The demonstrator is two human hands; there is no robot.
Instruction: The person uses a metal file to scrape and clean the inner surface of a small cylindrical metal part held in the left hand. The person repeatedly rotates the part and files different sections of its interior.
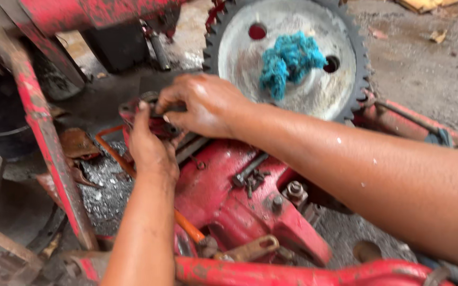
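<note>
My left hand (149, 145) and my right hand (202, 103) meet on a small red machine part (157, 123) with a dark round bearing-like top. The left hand holds it from below, thumb up along its side. Over its top my right hand closes its fingers. The part sits at the upper end of a red cast engine housing (223, 196) with bolts and nuts on it. Behind my right hand lies a large toothed grey wheel (303, 90) with a blue rag (290, 61) on it.
A red-painted steel frame bar (43, 137) runs down the left side. An orange pipe (113, 153) bends beside the part and continues under my left forearm. Another red tube (292, 274) crosses the bottom. Greasy dirt and gravel cover the ground at right (430, 74).
</note>
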